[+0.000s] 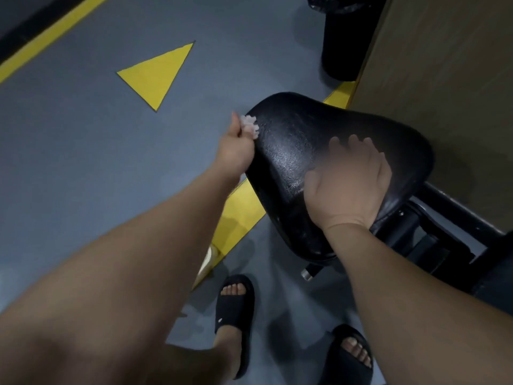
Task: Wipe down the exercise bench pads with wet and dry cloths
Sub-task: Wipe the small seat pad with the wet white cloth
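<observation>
- Closest to the lens, the bare left forearm (133, 273) runs from the lower left corner up toward the middle of the head view; the right forearm (410, 307) comes in from the lower right.
- Two feet in black sandals (234, 309) stand on the grey-blue floor (83, 140) between the two arms, toes pointing toward the bench.
- The left hand (236, 147) has its fingers curled around a small, pale, crumpled cloth (249, 126), holding it against the left edge of the seat pad (299, 151).
- The right hand (351, 184) lies on top of the pad with fingers fairly straight and spread, palm down. It is blurred, so I cannot tell whether anything is under it.
- The seat pad is black, rounded and glossy, wider on its right side. It sits in the middle of the view, tilted, and its surface shines near the left hand.
- A black metal frame (435, 229) carries the pad from below and to the right, and a small chrome knob (307, 274) pokes out under the pad's near edge.
- A yellow stripe (244, 209) on the floor passes beneath the pad; a yellow triangle (159, 73) is painted well apart to the upper left.
- A tan panel (444, 65) fills the upper right, with a black cylinder (344, 43) standing just beside it.
</observation>
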Demonstrator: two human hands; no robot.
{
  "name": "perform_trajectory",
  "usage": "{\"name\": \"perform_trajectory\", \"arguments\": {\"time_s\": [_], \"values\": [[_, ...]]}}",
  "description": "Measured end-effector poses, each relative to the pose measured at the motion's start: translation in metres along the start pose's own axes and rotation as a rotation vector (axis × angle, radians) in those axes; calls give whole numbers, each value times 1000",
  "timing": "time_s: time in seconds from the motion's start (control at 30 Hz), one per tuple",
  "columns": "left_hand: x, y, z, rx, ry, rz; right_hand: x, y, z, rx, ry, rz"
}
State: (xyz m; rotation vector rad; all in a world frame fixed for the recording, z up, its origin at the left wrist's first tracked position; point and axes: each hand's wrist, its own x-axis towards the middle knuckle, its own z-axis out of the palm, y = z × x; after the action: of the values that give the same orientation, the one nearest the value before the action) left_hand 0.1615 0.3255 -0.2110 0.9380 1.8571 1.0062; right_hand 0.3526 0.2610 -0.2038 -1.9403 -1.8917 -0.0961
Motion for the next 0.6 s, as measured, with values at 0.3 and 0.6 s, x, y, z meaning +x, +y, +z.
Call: {"name": "perform_trajectory", "arguments": {"time_s": [0.3,0.6], "values": [[-72,-32,26,-105,169,1,-1,-1,3,17,57,5],[-63,-36,27,-258,173,-142,-1,1,7,0,89,-8]]}}
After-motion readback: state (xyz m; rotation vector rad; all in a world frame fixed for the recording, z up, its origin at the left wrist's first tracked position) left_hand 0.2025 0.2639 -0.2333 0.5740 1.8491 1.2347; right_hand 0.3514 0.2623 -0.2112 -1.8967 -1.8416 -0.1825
